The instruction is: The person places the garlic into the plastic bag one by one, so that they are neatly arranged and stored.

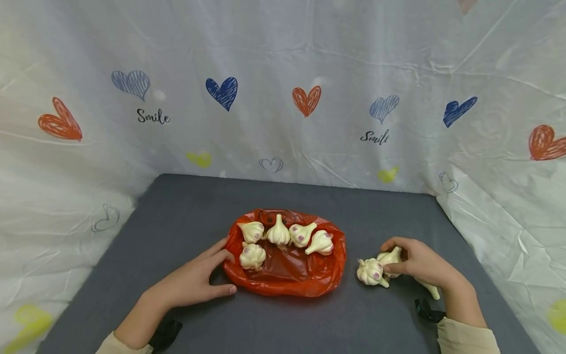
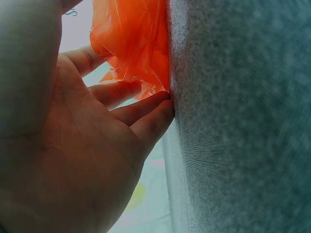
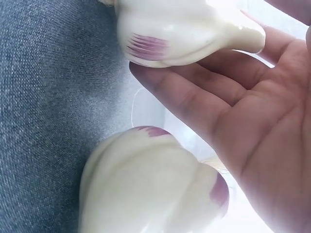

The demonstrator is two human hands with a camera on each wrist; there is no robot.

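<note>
A red plastic bag lies spread open on the table, its rim rolled into a low wall. Several garlic bulbs sit inside it, mostly along the back and left. My left hand rests at the bag's left side, fingers against the plastic and thumb apart on the table side. To the right of the bag, my right hand grips a garlic bulb between thumb and fingers. Another bulb lies just left of it. A third shows partly from beneath the hand.
The dark grey table carries everything. A pale curtain printed with hearts hangs behind it and along both sides. Dark wrist straps sit near both sleeves.
</note>
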